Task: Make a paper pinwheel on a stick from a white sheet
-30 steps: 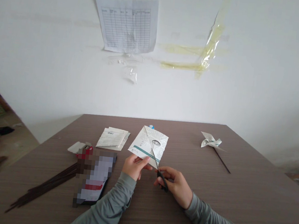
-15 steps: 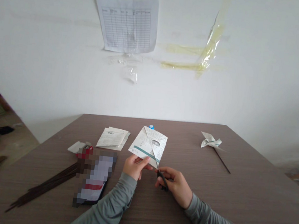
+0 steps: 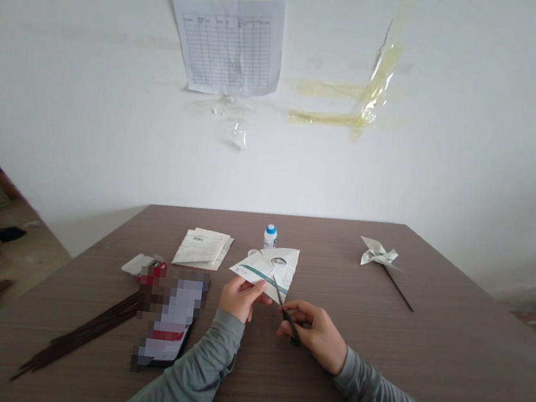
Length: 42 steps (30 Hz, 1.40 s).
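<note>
Between thumb and fingers my left hand (image 3: 240, 298) pinches the near edge of a printed sheet of paper (image 3: 255, 271) with a green stripe and a dark oval print. My right hand (image 3: 315, 332) grips black-handled scissors (image 3: 289, 323) whose blades lie at the paper's lower right corner, along a slit running inward. The paper is held above the table, its far part bent. Just behind it stands a small white bottle (image 3: 270, 237) with a blue cap, its base partly hidden by the paper.
A paper pinwheel (image 3: 378, 254) on a dark stick lies at the right. Folded papers (image 3: 202, 248), an open red-and-white box (image 3: 156, 270), a blurred phone (image 3: 171, 322) and a bundle of dark sticks (image 3: 83, 330) are at the left. The wall (image 3: 124, 139) rises behind the table.
The paper's far part has dropped and tipped away, so more of the bottle shows. The scissors have turned slightly in my right hand; both hands stay nearly in place.
</note>
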{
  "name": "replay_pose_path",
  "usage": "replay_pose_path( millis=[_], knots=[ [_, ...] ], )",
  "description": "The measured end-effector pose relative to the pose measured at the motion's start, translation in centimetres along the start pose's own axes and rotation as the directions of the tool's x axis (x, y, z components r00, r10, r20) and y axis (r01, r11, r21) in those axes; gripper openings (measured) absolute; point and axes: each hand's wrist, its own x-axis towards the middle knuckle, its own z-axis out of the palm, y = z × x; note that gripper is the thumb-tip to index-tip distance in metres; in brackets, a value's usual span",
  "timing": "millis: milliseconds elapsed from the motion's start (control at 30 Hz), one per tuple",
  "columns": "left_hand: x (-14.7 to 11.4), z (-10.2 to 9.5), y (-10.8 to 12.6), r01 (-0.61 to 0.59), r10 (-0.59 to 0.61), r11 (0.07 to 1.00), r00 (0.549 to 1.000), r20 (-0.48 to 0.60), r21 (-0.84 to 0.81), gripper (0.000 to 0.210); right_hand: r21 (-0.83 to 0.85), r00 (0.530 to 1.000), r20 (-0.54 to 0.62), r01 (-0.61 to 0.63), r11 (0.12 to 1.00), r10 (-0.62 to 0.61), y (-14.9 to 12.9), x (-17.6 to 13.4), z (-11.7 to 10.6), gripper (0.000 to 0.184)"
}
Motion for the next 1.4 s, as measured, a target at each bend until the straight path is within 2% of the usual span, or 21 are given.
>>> replay_pose_path(
  millis=[300, 400, 533, 633, 733, 800, 867, 1000, 1167, 1267, 1400],
  knots=[
    [0.4, -0.6, 0.1, 0.027, -0.025, 0.999, 0.998, -0.061, 0.032, 0.021, -0.096, 0.993, 0.111, -0.015, 0.995, 0.026, -0.4, -0.3, -1.3, 0.059],
    [0.6, -0.8, 0.0, 0.050, -0.047, 0.997, 0.998, -0.047, 0.063, 0.018, -0.240, 0.991, 0.122, 0.078, 0.968, -0.049, -0.4, -0.5, -2.2, 0.048],
    [0.8, -1.2, -0.3, 0.088, -0.090, 0.989, 0.996, 0.012, 0.120, 0.016, -0.398, 0.974, 0.010, 0.212, 0.892, -0.227, 0.2, -0.4, -3.7, 0.038],
    [0.9, -1.4, -0.8, 0.111, -0.125, 0.981, 0.989, 0.082, 0.158, 0.018, -0.472, 0.925, -0.126, 0.261, 0.842, -0.358, 1.1, 0.2, -4.7, 0.035],
    [1.0, -1.5, -1.6, 0.117, -0.150, 0.974, 0.975, 0.162, 0.195, 0.027, -0.587, 0.842, -0.229, 0.281, 0.759, -0.489, 2.1, 1.0, -5.3, 0.033],
    [1.3, -1.6, -2.3, 0.113, -0.161, 0.968, 0.965, 0.206, 0.224, 0.031, -0.683, 0.793, -0.251, 0.262, 0.682, -0.555, 2.6, 1.4, -5.5, 0.035],
    [1.5, -1.7, -2.9, 0.103, -0.170, 0.959, 0.955, 0.245, 0.265, 0.030, -0.763, 0.771, -0.239, 0.227, 0.606, -0.590, 3.2, 1.7, -5.5, 0.040],
    [2.1, -2.1, -3.4, 0.000, -0.137, 0.902, 0.948, 0.287, 0.432, 0.016, -0.857, 0.804, -0.182, 0.152, 0.492, -0.566, 3.9, 1.9, -5.3, 0.047],
    [2.1, -2.6, -2.8, -0.179, -0.016, 0.717, 0.962, 0.273, 0.674, 0.017, -0.912, 0.861, -0.141, 0.079, 0.402, -0.489, 4.3, 2.0, -4.9, 0.046],
    [1.9, -2.3, -2.9, -0.188, 0.030, 0.621, 0.976, 0.217, 0.761, 0.045, -0.923, 0.872, -0.137, 0.059, 0.380, -0.469, 4.2, 2.1, -4.9, 0.050],
    [1.7, -1.8, -3.5, -0.255, 0.204, 0.471, 0.963, 0.178, 0.844, 0.092, -0.924, 0.882, -0.132, 0.057, 0.378, -0.453, 4.1, 2.0, -4.9, 0.052]
  ],
)
